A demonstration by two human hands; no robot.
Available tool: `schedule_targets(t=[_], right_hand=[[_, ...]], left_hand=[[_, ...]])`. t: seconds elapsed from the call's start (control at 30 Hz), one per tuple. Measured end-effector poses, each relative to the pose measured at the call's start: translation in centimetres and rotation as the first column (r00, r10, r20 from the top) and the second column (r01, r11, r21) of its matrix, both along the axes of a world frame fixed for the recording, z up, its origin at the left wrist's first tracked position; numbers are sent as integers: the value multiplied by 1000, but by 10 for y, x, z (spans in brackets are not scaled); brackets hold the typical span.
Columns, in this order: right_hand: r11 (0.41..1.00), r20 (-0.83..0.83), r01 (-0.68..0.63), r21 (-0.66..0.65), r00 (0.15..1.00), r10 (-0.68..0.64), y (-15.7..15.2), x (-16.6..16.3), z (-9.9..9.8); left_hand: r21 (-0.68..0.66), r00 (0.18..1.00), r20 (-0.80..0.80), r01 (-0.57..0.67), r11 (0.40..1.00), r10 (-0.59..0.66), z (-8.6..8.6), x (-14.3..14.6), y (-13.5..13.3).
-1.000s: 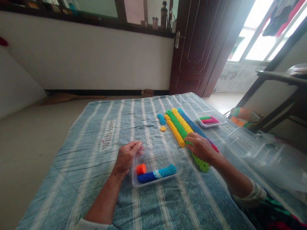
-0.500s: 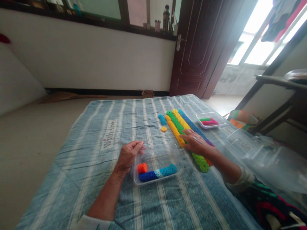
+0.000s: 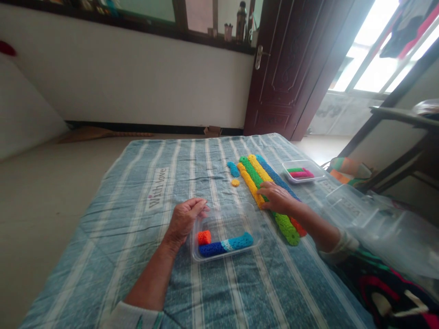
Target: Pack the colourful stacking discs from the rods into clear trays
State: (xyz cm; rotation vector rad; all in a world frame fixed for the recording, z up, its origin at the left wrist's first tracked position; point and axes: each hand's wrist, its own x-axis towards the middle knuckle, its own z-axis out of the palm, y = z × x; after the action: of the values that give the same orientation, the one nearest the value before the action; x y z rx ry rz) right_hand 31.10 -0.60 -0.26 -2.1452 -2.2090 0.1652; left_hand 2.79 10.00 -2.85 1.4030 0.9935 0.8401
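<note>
My left hand (image 3: 188,217) is closed, thumb against fingers, at the far left corner of a clear plastic box (image 3: 226,261). In the box lie a dark-and-light-blue row of plastic snowflake discs (image 3: 211,249) and a short orange stack (image 3: 204,237). To its right, my right hand (image 3: 277,198) rests over several long rows of the same discs, fingers curled around green snowflake discs (image 3: 252,169) beside a yellow row (image 3: 247,180). The palm hides part of the rows. A blue row (image 3: 274,171) lies along the far side, and a lime-green end (image 3: 287,229) sticks out below the wrist.
Loose blue discs (image 3: 233,169) and one yellow disc (image 3: 235,183) lie left of the rows. Another clear box (image 3: 303,164) holds pink and green discs. Clear plastic containers (image 3: 353,205) stand at the right. A striped cloth (image 3: 130,237) covers the table.
My right hand has shifted slightly up and left along the rows, its fingers a little more curled. My left hand stays at the box corner. The whole view has shifted slightly.
</note>
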Motion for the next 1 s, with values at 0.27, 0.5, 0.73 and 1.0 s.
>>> schedule_targets(t=[0.27, 0.5, 0.73, 1.0], right_hand=[[999, 8, -36, -20, 999, 37, 6, 5, 0], [999, 11, -41, 14, 999, 41, 7, 9, -6], [999, 27, -33, 16, 999, 33, 10, 8, -4], [996, 44, -76, 39, 996, 75, 11, 8, -3]], left_hand=[[-14, 1000, 10, -2, 1000, 2, 0, 1, 0], [-31, 1000, 24, 5, 1000, -4, -2, 1, 1], [-7, 1000, 10, 14, 1000, -14, -6, 1, 2], [1, 1000, 3, 24, 1000, -24, -7, 0, 4]])
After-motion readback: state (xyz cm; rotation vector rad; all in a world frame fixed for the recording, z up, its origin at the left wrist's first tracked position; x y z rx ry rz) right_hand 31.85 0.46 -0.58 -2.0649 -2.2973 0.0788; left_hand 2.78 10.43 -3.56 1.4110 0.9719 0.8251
